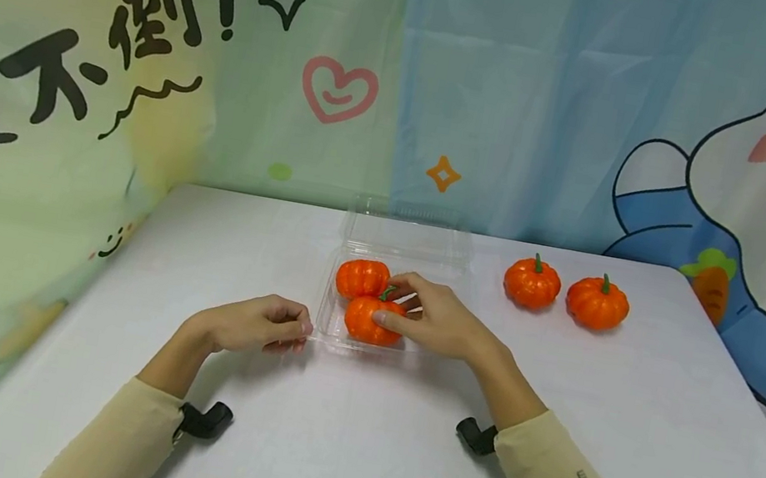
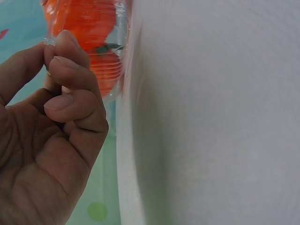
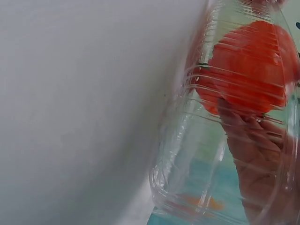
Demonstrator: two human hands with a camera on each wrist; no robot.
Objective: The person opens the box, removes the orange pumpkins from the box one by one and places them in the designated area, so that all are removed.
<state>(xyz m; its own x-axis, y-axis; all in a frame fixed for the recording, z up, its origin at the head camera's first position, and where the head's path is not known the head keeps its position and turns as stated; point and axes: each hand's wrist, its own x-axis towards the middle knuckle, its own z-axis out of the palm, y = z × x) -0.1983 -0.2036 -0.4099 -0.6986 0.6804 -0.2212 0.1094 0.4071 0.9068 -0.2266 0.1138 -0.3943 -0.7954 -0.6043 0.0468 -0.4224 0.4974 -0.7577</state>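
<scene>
A clear plastic container (image 1: 439,269) lies with its lid folded back, two orange pumpkins in its left part. My left hand (image 1: 259,325) pinches the container's near left corner; in the left wrist view the thumb and forefinger of that hand (image 2: 56,108) meet at its rim. My right hand (image 1: 437,316) reaches into the container and holds the nearer pumpkin (image 1: 363,320), thumb on its near right side, fingers behind. Behind it sits the other pumpkin (image 1: 361,278). Through the clear wall in the right wrist view, fingers (image 3: 248,140) touch a pumpkin (image 3: 248,65).
Two more orange pumpkins, one (image 1: 532,283) beside the other (image 1: 597,302), stand on the white table (image 1: 347,453) to the right of the container. A printed curtain (image 1: 498,98) hangs behind the table's far edge.
</scene>
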